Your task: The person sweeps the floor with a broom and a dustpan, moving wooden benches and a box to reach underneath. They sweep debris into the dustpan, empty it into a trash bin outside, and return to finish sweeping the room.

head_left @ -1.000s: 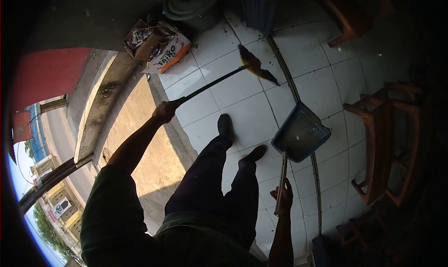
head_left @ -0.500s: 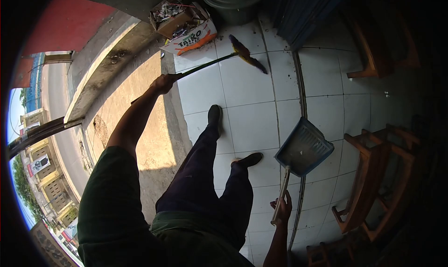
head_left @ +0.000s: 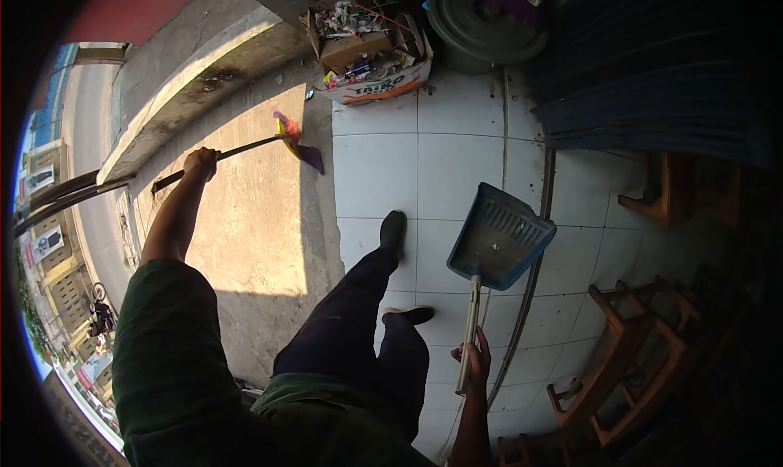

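My left hand (head_left: 201,163) is closed round the dark handle of a broom (head_left: 249,148), held out to the left. Its purple, red and yellow bristle head is over the sunlit concrete, beside the edge of the white tiles. In my right hand (head_left: 477,358) is the pale handle of a blue dustpan (head_left: 504,237), fingers wrapped about its lower end. The pan's open face shows ridges and a small light scrap inside. It overlaps the tiled floor ahead of my feet.
A cardboard box (head_left: 383,88) full of rubbish stands ahead, beside a lidded bin (head_left: 481,35). Wooden benches (head_left: 620,345) line the right side, with a dark blue folding shutter (head_left: 644,100) farther up. A low concrete kerb (head_left: 196,79) runs along the left.
The broom has swung left, from the tiles to the sunlit concrete, with my left hand. The dustpan has shifted slightly left in view. My view has turned, and the box and bin appear farther right.
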A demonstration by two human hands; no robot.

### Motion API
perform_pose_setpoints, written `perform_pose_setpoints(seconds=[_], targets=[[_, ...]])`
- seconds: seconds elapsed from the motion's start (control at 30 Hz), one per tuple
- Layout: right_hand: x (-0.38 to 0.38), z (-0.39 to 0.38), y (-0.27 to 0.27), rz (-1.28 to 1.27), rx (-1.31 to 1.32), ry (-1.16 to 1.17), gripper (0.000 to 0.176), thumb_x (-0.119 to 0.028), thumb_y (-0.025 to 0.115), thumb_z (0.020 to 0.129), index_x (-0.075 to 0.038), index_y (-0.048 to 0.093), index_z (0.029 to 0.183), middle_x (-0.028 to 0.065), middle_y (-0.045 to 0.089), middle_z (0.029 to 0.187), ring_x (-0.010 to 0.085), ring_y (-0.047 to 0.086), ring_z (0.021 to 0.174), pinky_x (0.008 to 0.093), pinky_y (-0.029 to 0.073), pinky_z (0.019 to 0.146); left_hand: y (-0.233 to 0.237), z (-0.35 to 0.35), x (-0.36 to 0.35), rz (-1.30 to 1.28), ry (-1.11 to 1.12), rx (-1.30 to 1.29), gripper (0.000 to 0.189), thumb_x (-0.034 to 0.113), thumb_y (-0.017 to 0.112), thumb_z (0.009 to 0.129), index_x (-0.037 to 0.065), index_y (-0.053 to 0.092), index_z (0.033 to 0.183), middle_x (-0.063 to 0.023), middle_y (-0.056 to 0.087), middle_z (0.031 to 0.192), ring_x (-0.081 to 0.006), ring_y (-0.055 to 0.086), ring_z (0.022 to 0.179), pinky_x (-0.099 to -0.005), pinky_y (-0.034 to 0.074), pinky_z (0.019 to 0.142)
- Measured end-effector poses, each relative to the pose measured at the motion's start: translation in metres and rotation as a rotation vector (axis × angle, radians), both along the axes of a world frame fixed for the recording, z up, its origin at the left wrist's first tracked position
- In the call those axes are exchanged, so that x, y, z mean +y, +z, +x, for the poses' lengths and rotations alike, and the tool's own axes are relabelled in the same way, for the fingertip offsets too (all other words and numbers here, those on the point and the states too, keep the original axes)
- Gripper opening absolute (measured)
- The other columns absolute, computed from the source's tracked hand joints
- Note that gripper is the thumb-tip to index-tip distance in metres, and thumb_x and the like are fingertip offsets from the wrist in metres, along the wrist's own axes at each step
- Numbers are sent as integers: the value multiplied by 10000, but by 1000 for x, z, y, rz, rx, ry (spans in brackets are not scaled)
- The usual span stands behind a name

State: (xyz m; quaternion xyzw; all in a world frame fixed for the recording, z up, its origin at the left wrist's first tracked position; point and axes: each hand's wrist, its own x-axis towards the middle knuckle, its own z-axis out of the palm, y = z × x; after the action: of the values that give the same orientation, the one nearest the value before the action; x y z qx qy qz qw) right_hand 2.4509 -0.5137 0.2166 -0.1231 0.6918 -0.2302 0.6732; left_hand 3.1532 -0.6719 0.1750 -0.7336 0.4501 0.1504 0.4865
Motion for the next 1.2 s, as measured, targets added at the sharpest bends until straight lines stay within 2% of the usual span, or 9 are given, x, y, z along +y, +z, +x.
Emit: perform_pose_setpoints(seconds=[0.13, 0.33, 0.57, 0.6, 0.63, 0.73, 1.0, 1.1, 1.2], targets=[[-21, 25, 11, -61, -18, 104, 541, -154, 499, 792, -31, 319, 1287, 48, 524, 715, 148, 552, 651, 320, 496, 664, 52, 101, 68, -213, -38, -159, 315, 228, 368, 878, 49, 627, 876, -156, 624, 851, -281, 618, 776, -383, 493, 664], [-30, 33, 9, -26, 4, 139, 536, -139, 499, 785, -33, 329, 1282, 60, 524, 741, 153, 552, 650, 311, 493, 652, 140, 63, 54, -220, -273, 223, 310, 243, 447, 862, 329, 502, 1154, -147, 604, 728, -288, 598, 618, -388, 469, 535], [-7, 20, 0, -10, 24, 21, 526, -135, 517, 786, -30, 342, 1271, 84, 530, 777, 169, 563, 639, 310, 512, 614, 11, -95, -42, -120, -257, 614, 289, 304, 419, 875, 375, 498, 1143, -118, 604, 740, -285, 593, 603, -381, 491, 556], [-7, 15, 5, 8, 45, 33, 517, -130, 506, 794, -51, 341, 1278, 84, 528, 762, 168, 554, 632, 328, 509, 616, -54, -84, -30, -361, -577, 643, 265, 321, 425, 870, 362, 523, 1113, -107, 608, 781, -279, 609, 674, -375, 504, 619], [-6, 9, 8, 24, 65, 47, 511, -124, 495, 801, -72, 339, 1285, 84, 525, 746, 166, 546, 624, 346, 507, 618, -53, -115, -57, -173, -319, 607, 251, 335, 423, 869, 342, 542, 1089, -100, 607, 810, -280, 611, 745, -374, 503, 679], [2, -14, 12, 49, 95, 55, 505, -121, 495, 802, -77, 343, 1281, 85, 524, 741, 171, 540, 614, 349, 512, 618, -99, -91, -65, -126, -379, 435, 270, 263, 404, 872, 282, 521, 1115, -56, 592, 961, -225, 586, 898, -362, 489, 727], [1, -14, 21, -39, 107, 51, 498, -144, 499, 806, -38, 341, 1266, 79, 502, 801, 153, 538, 665, 314, 514, 626, 23, 63, -21, 25, -220, -370, 164, 160, 513, 786, 140, 662, 853, -58, 640, 865, -215, 622, 802, -327, 501, 611], [-12, 0, 13, -23, 91, 26, 509, -146, 502, 799, -34, 341, 1269, 74, 508, 771, 157, 544, 643, 314, 509, 625, 74, 89, 2, 145, -492, -271, 200, 157, 491, 807, 167, 637, 944, -45, 635, 797, -187, 623, 767, -308, 488, 585], [-16, 9, 3, -8, 76, 3, 506, -139, 497, 799, -36, 343, 1270, 63, 516, 745, 153, 543, 626, 314, 505, 636, 135, 19, -10, 40, -265, -64, 299, 233, 439, 866, 333, 524, 1135, -119, 609, 900, -256, 616, 759, -377, 496, 643]])
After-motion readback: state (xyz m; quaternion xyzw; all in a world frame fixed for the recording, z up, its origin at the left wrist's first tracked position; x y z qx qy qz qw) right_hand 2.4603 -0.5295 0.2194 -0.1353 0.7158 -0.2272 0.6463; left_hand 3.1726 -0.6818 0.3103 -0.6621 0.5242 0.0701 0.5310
